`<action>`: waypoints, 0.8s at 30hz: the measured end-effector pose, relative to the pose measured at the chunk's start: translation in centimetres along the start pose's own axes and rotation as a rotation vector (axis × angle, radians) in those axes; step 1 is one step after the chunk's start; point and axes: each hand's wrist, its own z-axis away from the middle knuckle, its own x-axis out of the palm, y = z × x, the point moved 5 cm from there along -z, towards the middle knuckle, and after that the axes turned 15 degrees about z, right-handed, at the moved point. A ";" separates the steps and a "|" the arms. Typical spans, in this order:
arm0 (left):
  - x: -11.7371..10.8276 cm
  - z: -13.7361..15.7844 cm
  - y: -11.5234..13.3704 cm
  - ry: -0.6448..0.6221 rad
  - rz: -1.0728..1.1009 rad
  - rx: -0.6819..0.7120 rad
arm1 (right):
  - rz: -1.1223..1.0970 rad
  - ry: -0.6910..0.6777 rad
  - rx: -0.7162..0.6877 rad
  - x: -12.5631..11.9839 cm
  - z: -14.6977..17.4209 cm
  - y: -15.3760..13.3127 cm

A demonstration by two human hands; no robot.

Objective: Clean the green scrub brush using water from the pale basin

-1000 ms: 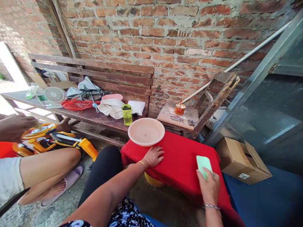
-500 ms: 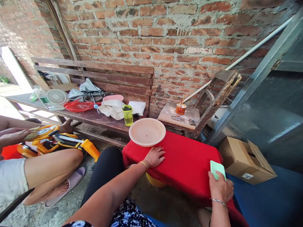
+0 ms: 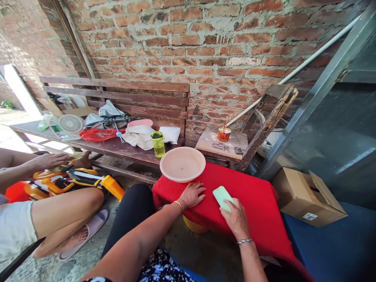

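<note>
A red cloth (image 3: 258,211) covers the low table in front of me. My left hand (image 3: 191,195) lies flat on it with the fingers stretched out, just below a pale pink basin (image 3: 182,164). In my right hand (image 3: 236,219) is a flat mint-green block with rounded corners (image 3: 223,198), gripped by its near end; its underside is hidden. That block rests on or just over the cloth, to the right of my left hand; I cannot tell whether it touches. The basin sits on the far left corner of the table and looks shallow.
Behind stands a wooden bench (image 3: 132,149) with a green bottle (image 3: 158,144), a red bag (image 3: 101,134) and a fan (image 3: 71,123). A noodle tub (image 3: 223,134) is on a small stool. A cardboard box (image 3: 308,197) stands right. At left, another person's hands (image 3: 53,161) touch a yellow-black object.
My right hand has moved left across the cloth with the mint-green block, from the table's right end toward its middle. My left hand stays in place. The other person's hands have shifted.
</note>
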 end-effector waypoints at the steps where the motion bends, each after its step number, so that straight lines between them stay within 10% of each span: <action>1: 0.0 0.0 0.0 -0.002 -0.002 -0.002 | 0.053 -0.001 0.105 -0.2 0.2 2.3; 7: 0.1 0.0 -0.1 0.004 0.005 0.008 | 0.240 0.063 0.770 -1.9 3.5 14.8; 18: 0.3 0.0 -0.3 0.010 0.007 0.008 | -0.143 0.112 -0.133 0.3 -0.3 -2.1; 24: 0.4 0.0 -0.5 0.023 0.002 0.015 | 0.151 0.098 0.246 0.0 0.5 6.0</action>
